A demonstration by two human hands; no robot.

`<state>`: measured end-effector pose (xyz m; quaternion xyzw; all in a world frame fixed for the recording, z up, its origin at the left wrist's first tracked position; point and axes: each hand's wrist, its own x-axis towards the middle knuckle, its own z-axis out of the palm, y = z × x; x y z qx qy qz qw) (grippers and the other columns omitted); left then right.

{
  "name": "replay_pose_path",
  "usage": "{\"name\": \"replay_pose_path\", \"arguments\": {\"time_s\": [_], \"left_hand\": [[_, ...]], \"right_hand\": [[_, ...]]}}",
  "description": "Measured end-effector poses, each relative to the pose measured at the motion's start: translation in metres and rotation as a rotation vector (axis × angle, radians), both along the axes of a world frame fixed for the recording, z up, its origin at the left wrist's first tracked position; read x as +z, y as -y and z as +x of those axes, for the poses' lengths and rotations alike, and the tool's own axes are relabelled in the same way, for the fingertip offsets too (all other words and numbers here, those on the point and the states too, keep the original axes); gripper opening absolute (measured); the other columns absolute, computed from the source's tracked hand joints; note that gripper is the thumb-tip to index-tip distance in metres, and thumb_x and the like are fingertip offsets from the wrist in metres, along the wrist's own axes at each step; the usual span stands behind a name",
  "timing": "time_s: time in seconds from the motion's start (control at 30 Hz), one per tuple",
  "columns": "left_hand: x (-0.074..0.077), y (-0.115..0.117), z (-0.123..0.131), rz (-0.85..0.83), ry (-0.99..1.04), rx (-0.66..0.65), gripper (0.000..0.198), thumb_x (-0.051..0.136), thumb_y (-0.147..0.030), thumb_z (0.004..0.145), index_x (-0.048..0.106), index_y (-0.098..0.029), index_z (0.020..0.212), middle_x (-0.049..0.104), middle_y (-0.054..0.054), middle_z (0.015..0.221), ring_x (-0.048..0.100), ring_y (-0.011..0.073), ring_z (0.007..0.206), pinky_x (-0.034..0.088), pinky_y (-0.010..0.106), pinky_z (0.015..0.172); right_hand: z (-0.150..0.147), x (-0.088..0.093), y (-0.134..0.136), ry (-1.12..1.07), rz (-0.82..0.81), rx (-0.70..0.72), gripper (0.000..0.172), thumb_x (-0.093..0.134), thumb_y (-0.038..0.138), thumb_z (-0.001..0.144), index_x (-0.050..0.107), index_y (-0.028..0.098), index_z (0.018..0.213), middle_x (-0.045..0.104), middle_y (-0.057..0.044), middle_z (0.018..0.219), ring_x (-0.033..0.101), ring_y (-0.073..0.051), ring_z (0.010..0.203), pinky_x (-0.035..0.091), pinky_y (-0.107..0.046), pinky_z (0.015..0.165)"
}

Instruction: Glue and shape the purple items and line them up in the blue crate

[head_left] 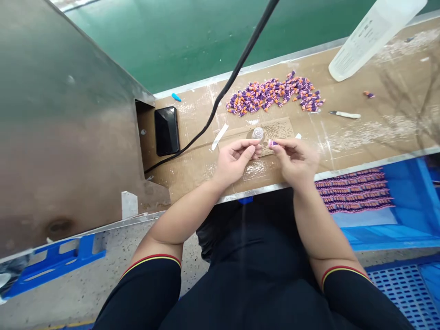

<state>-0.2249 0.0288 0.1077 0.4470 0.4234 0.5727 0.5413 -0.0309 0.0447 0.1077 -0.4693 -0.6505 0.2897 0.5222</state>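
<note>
Between the thumb and fingers of my right hand is a small purple and pink piece. My left hand is closed in a pinch just left of it; anything in its fingertips is too small to make out. Right behind the left fingertips stands a small clear round container on a flat piece of cardboard. Farther back lies a heap of small purple, orange and pink pieces.
A black phone lies beside a metal housing at left. A black cable crosses the view. To the right are a pen-like tool and a translucent bottle. A blue crate below the table edge holds rows of pieces.
</note>
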Motion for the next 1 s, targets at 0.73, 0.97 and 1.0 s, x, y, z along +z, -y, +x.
{"name": "replay_pose_path", "arguments": {"time_s": [0.73, 0.97, 1.0], "left_hand": [[-0.014, -0.013, -0.018, 0.124, -0.177, 0.179, 0.051, 0.091, -0.063, 0.091, 0.083, -0.022, 0.119, 0.080, 0.006, 0.087, 0.077, 0.0157, 0.075, 0.063, 0.025, 0.065], [-0.002, -0.006, -0.010, 0.086, -0.215, 0.217, 0.046, 0.095, -0.061, 0.086, 0.084, -0.025, 0.112, 0.078, 0.003, 0.082, 0.071, 0.0140, 0.068, 0.060, 0.027, 0.060], [0.003, -0.006, -0.007, 0.082, -0.207, 0.225, 0.043, 0.097, -0.059, 0.084, 0.085, -0.026, 0.110, 0.078, 0.002, 0.080, 0.070, 0.0136, 0.066, 0.059, 0.027, 0.059]], "right_hand": [[0.091, 0.013, 0.009, 0.530, -0.042, 0.405, 0.014, 0.069, 0.033, 0.105, 0.082, 0.027, 0.107, 0.084, -0.012, 0.124, 0.079, -0.031, 0.117, 0.066, -0.051, 0.104], [0.218, -0.021, 0.076, 0.275, -0.306, -0.377, 0.017, 0.077, 0.042, 0.100, 0.077, 0.027, 0.108, 0.083, -0.004, 0.096, 0.081, -0.023, 0.086, 0.068, -0.037, 0.082], [0.236, -0.030, 0.091, 0.293, -0.413, -0.436, 0.016, 0.077, 0.041, 0.098, 0.076, 0.026, 0.103, 0.083, -0.005, 0.092, 0.081, -0.024, 0.083, 0.067, -0.036, 0.079]]}}
